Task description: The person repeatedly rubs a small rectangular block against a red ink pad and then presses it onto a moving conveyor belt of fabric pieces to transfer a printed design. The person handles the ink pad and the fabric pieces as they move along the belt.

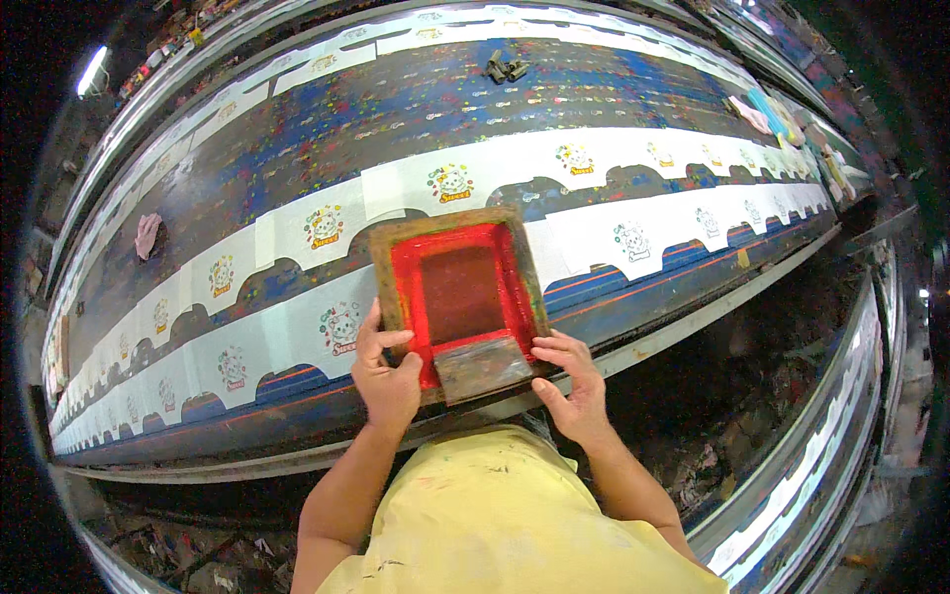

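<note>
A wooden screen printing frame (534, 287) with red ink round its inner edges lies tilted over the near row of white fabric pieces. My left hand (386, 381) holds its lower left side, thumb on the inner edge and fingers along the outside. At the lower right corner my right hand (574, 386) grips the frame, fingers bent against its side. A flat, ink-stained squeegee (483, 368) rests across the near end inside the frame, between both hands. Just left of the frame, a fabric piece (297, 322) carries a line-drawn animal print with red lettering.
The long printing table (396, 114) is dark and spotted with ink. A farther row of fabric pieces (406, 183) bears multicoloured prints. Dark clamp-like pieces (505, 67) and a crumpled pink cloth (147, 236) lie on the table. Another table (792, 475) runs behind me at right.
</note>
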